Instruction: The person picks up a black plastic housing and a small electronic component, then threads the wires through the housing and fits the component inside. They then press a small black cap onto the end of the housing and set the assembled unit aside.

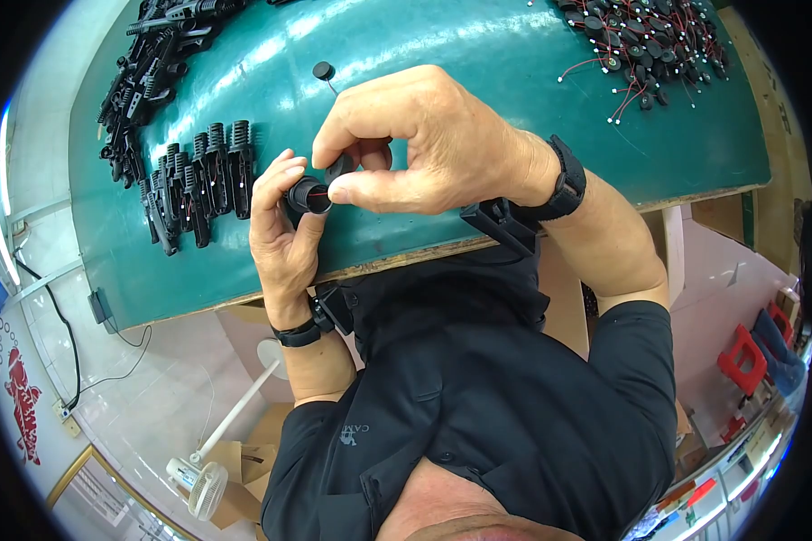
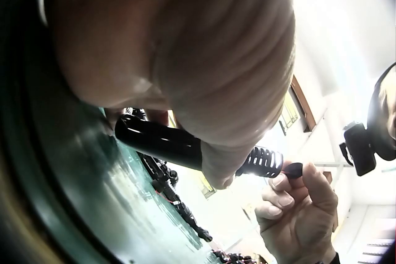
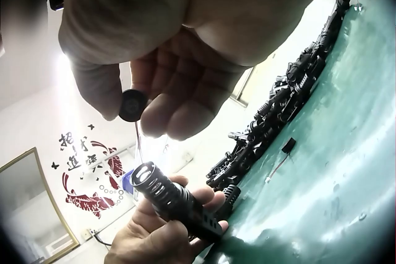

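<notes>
Left hand (image 1: 284, 243) grips a black tube (image 3: 176, 205) round its body, thumb on one side, fingers on the other. Tube is held up off the desk (image 1: 478, 54), tilted, near the front edge, slotted end towards the right hand (image 1: 433, 149). Right hand pinches a small black disc (image 3: 132, 105) between thumb and index finger, other fingers bent in towards the palm. Disc is just beside the tube's mouth, not seated in it. A thin wire (image 3: 138, 143) runs from disc to mouth; how far in it goes, can't tell.

On the desk: one loose wired disc (image 1: 323, 70) lies past the right hand, its red and white lead showing in the right wrist view. Row of black slotted parts (image 1: 215, 167) lies side by side to the left of the left hand, near it. Behind that row, a long heap of black parts (image 1: 144, 90) along the left side, too jumbled to count. Far right corner has a pile of wired discs (image 1: 650, 45), red leads with white ends, well apart from both hands.

Black wrist strap on each arm. White fan (image 1: 209, 491) below the desk on the left, red stool (image 1: 742, 361) on the floor at right, red fish decal (image 1: 24, 406) on the wall at left
</notes>
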`<action>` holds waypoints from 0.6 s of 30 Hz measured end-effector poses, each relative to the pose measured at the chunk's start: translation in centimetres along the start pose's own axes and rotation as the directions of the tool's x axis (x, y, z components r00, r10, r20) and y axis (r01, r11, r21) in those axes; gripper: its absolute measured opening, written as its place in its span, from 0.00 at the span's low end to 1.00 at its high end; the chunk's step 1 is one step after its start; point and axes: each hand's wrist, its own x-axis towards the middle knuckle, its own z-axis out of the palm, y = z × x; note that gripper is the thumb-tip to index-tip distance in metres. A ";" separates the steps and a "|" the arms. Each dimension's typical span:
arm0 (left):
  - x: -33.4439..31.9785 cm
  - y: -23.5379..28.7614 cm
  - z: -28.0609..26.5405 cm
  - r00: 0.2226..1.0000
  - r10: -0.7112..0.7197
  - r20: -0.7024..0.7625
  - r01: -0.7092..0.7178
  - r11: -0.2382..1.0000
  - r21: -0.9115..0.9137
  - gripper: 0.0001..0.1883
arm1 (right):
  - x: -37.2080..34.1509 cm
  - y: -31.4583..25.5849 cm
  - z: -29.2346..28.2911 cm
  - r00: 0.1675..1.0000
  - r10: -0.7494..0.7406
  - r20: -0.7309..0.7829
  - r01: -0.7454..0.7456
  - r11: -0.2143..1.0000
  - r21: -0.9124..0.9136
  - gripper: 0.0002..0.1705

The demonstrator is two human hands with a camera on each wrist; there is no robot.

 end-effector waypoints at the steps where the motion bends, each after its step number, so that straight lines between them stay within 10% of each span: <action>1: 0.0 0.0 0.0 1.000 0.001 0.001 -0.002 1.000 0.007 0.25 | 0.0 0.0 0.0 1.000 0.002 0.004 -0.002 1.000 -0.001 0.10; 18: 0.1 0.5 0.1 0.995 -0.078 -0.069 0.084 0.992 0.089 0.28 | -0.1 0.9 0.4 0.996 0.056 0.067 -0.055 0.998 -0.023 0.16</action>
